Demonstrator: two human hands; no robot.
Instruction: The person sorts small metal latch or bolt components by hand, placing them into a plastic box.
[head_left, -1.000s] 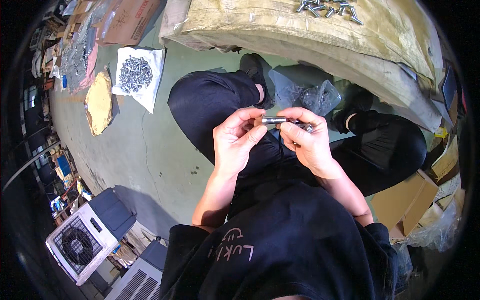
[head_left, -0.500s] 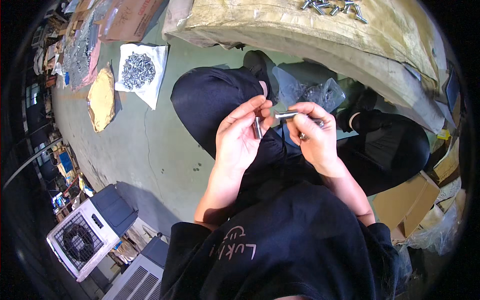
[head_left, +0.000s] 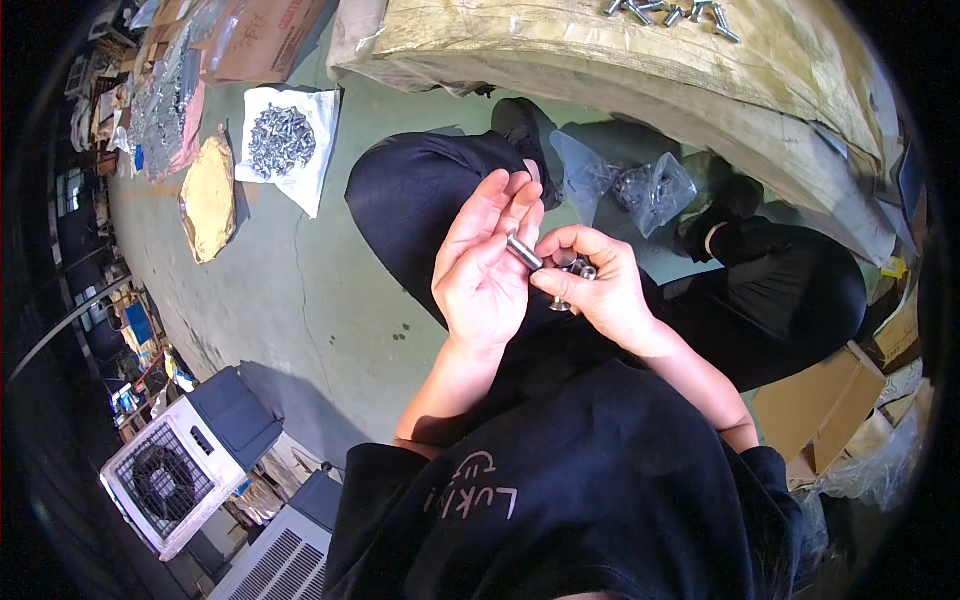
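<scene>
A short, shiny metal fastener (head_left: 524, 252), cylindrical like a bolt, bridges my two hands above my lap. One end rests by the thumb and fingers of my left hand (head_left: 480, 285), whose palm is turned up and whose other fingers extend loosely. My right hand (head_left: 612, 290) pinches toward the other end with thumb and forefinger. Several more metal fasteners (head_left: 577, 268) are bunched in the curled right fingers; one with a flared head (head_left: 560, 306) pokes out below the thumb. The fingers partly hide the bunch.
A clear plastic bag (head_left: 650, 195) with dark contents lies between my feet. Metal fasteners (head_left: 675, 15) lie on a cloth-covered surface (head_left: 560, 45) ahead. To the left, a white sheet (head_left: 322, 150) holds a fastener pile, beside a tan packet (head_left: 208, 200). A fan unit (head_left: 185, 465) stands lower left.
My right hand has moved left and slightly down, bringing its fingertips to the fastener at my left hand. The fastener there now tilts more, and my left fingers have extended upward.
</scene>
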